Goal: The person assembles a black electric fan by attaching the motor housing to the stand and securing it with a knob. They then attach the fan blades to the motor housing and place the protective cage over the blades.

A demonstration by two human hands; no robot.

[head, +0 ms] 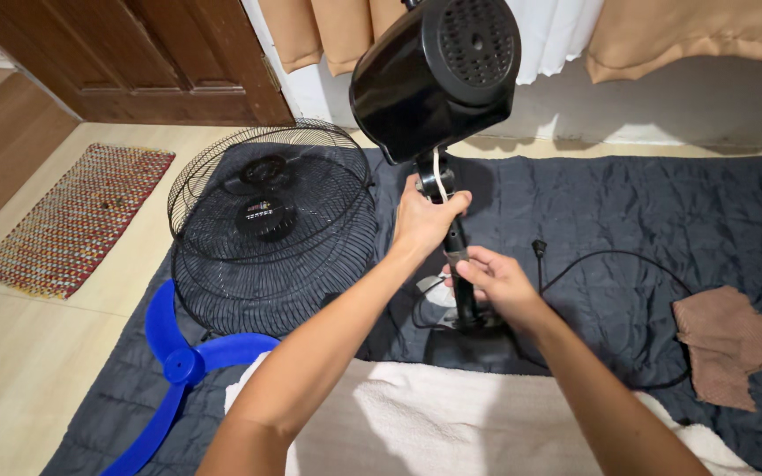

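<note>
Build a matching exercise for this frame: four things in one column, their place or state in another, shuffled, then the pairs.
Things:
1. fan blade
2. wire grilles
3. brown cloth
4. fan pole

Places or states:
A. crumpled on the dark mat's right side
B. gripped by both hands
C. blue, lying at the mat's left edge
D. stacked flat, left of the fan

Pairs: 1-C, 2-D, 3-A, 4-B. The left hand grips higher than the right hand.

The fan stand rises from the middle of the quilt on the floor, the motor housing on top. Left of it lie two stacked grilles, the blade before them, a rug farther left. A cloth lies right, a towel nearest.
</note>
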